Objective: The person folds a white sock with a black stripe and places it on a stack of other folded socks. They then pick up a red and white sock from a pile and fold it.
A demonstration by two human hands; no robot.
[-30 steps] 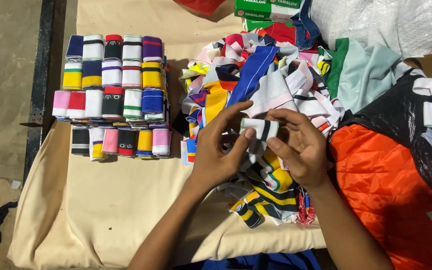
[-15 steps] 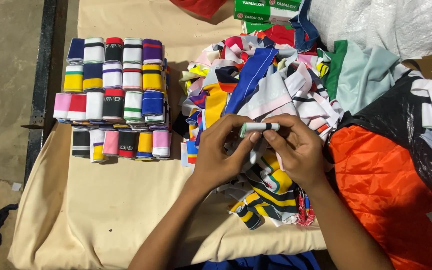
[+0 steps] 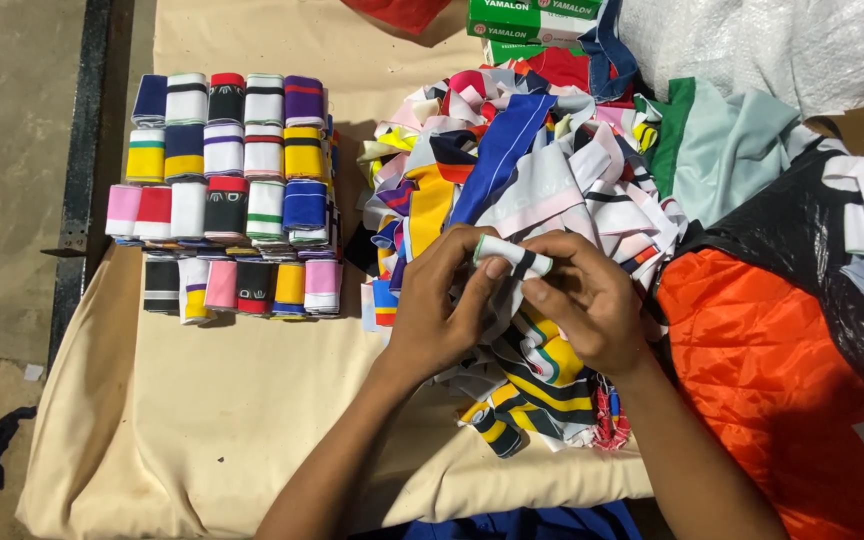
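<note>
Head view, the only one. Both hands meet at frame centre over the pile of strips [image 3: 542, 190], a loose heap of striped and coloured fabric bands filling the centre and upper centre.

Left hand [image 3: 442, 310]: fingers closed on the left end of the roll [image 3: 512, 256], thumb pressed against it from below.

Right hand [image 3: 587, 305]: fingers curled onto the right end of the same roll, thumb tucked under it. Both hands are clamped on it together.

Roll: a small tight bundle of white fabric with a green edge and a dark band, lying roughly level just above the pile, at frame centre. A loose tail of strip hangs from it down between the hands.

Left of frame: stack of rolls [image 3: 232, 190], finished bundles set in neat rows, many colours, well apart from the hands.

All of it sits on a table [image 3: 192, 420] covered in beige cloth.

Right of frame: orange cloth [image 3: 772, 380] beside the right forearm, a black plastic sheet [image 3: 802, 240] above it. Green boxes [image 3: 532, 18] at the top edge, partly cut off.
</note>
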